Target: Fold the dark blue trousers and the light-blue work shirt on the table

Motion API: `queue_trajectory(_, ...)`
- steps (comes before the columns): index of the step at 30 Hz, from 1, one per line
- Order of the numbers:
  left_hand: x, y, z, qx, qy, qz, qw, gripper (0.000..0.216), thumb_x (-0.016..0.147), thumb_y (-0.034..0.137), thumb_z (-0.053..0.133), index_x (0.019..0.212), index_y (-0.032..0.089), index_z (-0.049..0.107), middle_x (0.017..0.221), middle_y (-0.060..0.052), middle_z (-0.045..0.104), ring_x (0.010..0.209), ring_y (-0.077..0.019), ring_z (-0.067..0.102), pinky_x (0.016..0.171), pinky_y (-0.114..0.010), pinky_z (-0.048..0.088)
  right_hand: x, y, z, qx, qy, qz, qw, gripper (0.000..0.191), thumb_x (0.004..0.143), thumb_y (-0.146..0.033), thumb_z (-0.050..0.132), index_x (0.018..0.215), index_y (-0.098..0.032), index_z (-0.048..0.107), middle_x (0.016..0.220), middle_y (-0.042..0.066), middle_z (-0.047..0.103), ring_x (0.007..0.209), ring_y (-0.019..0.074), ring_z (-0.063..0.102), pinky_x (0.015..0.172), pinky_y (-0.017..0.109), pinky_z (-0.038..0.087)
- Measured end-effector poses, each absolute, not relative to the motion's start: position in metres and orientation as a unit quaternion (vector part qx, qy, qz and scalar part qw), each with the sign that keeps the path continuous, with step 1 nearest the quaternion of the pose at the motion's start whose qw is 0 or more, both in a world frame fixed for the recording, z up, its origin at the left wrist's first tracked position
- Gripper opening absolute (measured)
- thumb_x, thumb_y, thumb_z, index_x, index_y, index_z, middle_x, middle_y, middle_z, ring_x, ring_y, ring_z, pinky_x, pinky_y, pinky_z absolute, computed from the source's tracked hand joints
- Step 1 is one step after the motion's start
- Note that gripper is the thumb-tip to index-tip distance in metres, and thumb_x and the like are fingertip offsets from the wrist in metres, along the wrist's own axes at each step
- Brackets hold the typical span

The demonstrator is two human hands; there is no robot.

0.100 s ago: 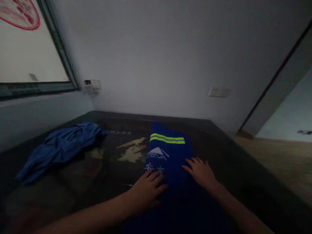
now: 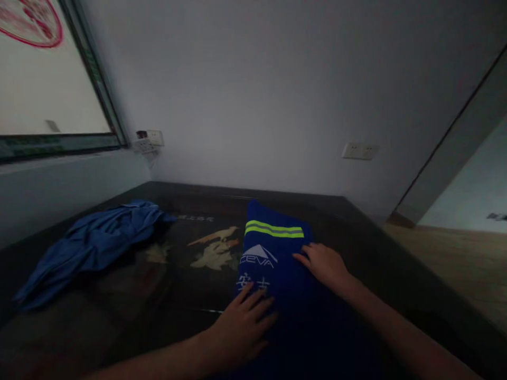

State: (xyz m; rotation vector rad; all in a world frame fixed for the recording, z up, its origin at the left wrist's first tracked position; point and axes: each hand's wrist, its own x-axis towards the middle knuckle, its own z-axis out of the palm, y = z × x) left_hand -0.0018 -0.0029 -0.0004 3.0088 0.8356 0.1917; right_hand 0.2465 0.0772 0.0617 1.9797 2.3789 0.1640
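Observation:
A dark blue garment [image 2: 285,285] lies folded lengthwise on the dark tabletop, its near part lost in shadow. Across its far end runs a yellow-green and grey reflective stripe [image 2: 273,229], with white CEVA lettering and two white characters below it. My left hand [image 2: 245,322] rests on the garment just below the characters, palm down and fingers spread. At the garment's right edge, beside the lettering, my right hand [image 2: 322,264] touches the cloth with its thumb and fingers apart. Neither hand visibly pinches the fabric.
A crumpled lighter blue cloth [image 2: 103,232] lies on the left of the dark table [image 2: 190,195], whose top bears a bird-and-leaf picture. Behind it stands a grey wall [image 2: 245,105] with sockets [image 2: 359,151]. A window [image 2: 47,89] is at the left, wooden floor at the right.
My right hand has moved slightly up along the garment's edge, its fingers drawn closer together. My left hand sits a little lower in view, fingers more spread. The view has shifted slightly.

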Motion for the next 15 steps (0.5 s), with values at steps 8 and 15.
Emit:
queue_trajectory(8,-0.004,0.008,-0.023,0.960,0.226,0.137,-0.090,0.045,0.095,0.039,0.047,0.136,0.023,0.044,0.137,-0.005,0.054,0.126,-0.0259,0.048,0.112,-0.049,0.030,0.153,0.238,0.113,0.613,0.789,0.037,-0.001,0.030,0.090,-0.039,0.053,0.103,-0.018,0.069,0.117,0.015,0.066,0.109,0.0300,0.061,0.088,0.040,0.046)
queue_trajectory(15,0.001,0.023,-0.064,0.924,0.208,0.243,-0.208,0.033,0.095,0.025,0.052,0.127,0.031,0.053,0.129,0.006,0.061,0.122,-0.0162,0.053,0.117,-0.041,0.026,0.100,0.332,0.084,0.676,0.736,0.009,-0.039,0.045,0.092,-0.043,0.049,0.126,-0.013,0.055,0.127,0.018,0.060,0.115,0.0275,0.058,0.089,0.037,0.047)
